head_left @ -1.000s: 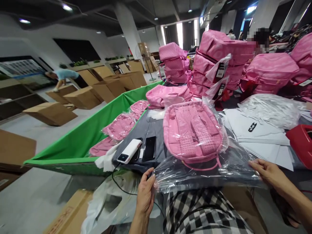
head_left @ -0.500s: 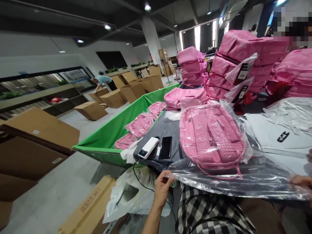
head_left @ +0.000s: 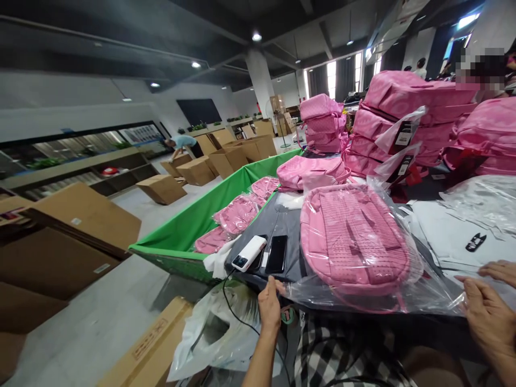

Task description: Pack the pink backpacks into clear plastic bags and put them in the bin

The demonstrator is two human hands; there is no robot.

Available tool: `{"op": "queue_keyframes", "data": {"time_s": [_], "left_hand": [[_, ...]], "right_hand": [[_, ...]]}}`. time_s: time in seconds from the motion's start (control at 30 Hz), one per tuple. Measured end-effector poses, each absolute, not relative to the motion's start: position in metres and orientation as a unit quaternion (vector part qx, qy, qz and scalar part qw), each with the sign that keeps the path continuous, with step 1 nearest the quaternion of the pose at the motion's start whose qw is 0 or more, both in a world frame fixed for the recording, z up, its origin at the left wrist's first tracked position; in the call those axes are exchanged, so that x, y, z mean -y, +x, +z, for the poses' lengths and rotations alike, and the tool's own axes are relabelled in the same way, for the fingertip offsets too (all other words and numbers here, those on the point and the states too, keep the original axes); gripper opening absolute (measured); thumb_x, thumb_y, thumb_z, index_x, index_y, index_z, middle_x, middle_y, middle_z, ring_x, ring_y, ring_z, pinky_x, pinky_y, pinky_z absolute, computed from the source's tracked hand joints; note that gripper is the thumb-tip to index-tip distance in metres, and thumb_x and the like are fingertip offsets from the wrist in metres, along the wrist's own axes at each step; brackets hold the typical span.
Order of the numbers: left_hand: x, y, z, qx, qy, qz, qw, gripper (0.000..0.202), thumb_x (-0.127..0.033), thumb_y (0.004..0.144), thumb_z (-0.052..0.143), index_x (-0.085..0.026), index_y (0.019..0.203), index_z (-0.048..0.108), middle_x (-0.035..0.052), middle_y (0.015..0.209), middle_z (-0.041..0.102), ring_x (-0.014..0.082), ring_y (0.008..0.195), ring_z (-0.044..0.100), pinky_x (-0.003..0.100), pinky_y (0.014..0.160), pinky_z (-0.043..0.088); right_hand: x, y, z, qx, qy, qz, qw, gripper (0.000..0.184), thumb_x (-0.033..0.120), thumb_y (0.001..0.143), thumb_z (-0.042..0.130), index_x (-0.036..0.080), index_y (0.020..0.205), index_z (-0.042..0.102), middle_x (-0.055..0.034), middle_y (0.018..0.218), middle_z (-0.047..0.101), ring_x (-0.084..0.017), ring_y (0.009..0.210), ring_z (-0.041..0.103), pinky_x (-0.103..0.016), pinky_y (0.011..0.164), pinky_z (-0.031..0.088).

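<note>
A pink backpack (head_left: 357,242) lies flat on the dark table cover, inside a clear plastic bag (head_left: 322,293). My left hand (head_left: 270,305) pinches the left corner of the bag's open edge at the table's front. At the opposite corner, my right hand (head_left: 486,314) grips the plastic between thumb and fingers. The bag's edge stretches between the two hands, in front of the backpack. Beyond my right hand, another person's hand (head_left: 502,272) reaches in over white plastic sheets (head_left: 451,231).
Phones, one white (head_left: 249,252) and one black (head_left: 277,253), lie left of the backpack. A green-lined bin (head_left: 173,239) holds bagged pink backpacks. Stacked pink backpacks (head_left: 415,115) rise at the back right. Cartons (head_left: 88,215) stand at left; a person (head_left: 183,142) bends over boxes behind.
My right hand has moved inward and is more fully in view with its bag corner. The bag's front edge has drawn up closer to the backpack. My left hand keeps its pinch.
</note>
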State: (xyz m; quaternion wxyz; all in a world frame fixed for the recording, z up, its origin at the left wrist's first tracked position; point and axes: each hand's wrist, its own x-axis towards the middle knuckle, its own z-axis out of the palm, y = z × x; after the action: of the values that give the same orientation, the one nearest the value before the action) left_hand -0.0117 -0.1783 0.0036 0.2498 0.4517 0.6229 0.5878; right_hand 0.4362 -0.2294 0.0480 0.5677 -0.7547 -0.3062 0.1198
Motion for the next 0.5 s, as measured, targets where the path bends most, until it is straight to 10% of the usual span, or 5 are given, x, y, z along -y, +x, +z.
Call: {"op": "queue_keyframes", "data": {"time_s": [0.27, 0.5], "left_hand": [[0.227, 0.046, 0.073, -0.531, 0.7, 0.473, -0.058, 0.062, -0.072, 0.096, 0.044, -0.022, 0.126, 0.067, 0.0108, 0.118, 0.074, 0.0295, 0.118, 0.061, 0.048, 0.11, 0.034], [0.22, 0.106, 0.075, -0.443, 0.835, 0.327, 0.005, 0.038, -0.057, 0.085, 0.074, -0.021, 0.096, 0.069, 0.0082, 0.087, 0.074, 0.0294, 0.092, 0.061, 0.054, 0.101, 0.032]], "right_hand": [[0.236, 0.432, 0.05, 0.29, -0.719, 0.142, 0.616, 0.066, 0.08, 0.064, 0.067, 0.021, 0.095, 0.066, 0.0019, 0.059, 0.054, -0.017, 0.052, 0.05, -0.032, 0.049, 0.047], [0.237, 0.431, 0.053, 0.293, -0.706, 0.154, 0.625, 0.059, 0.077, 0.072, 0.066, 0.023, 0.095, 0.065, 0.0028, 0.06, 0.051, -0.016, 0.052, 0.047, -0.032, 0.051, 0.047]]}}
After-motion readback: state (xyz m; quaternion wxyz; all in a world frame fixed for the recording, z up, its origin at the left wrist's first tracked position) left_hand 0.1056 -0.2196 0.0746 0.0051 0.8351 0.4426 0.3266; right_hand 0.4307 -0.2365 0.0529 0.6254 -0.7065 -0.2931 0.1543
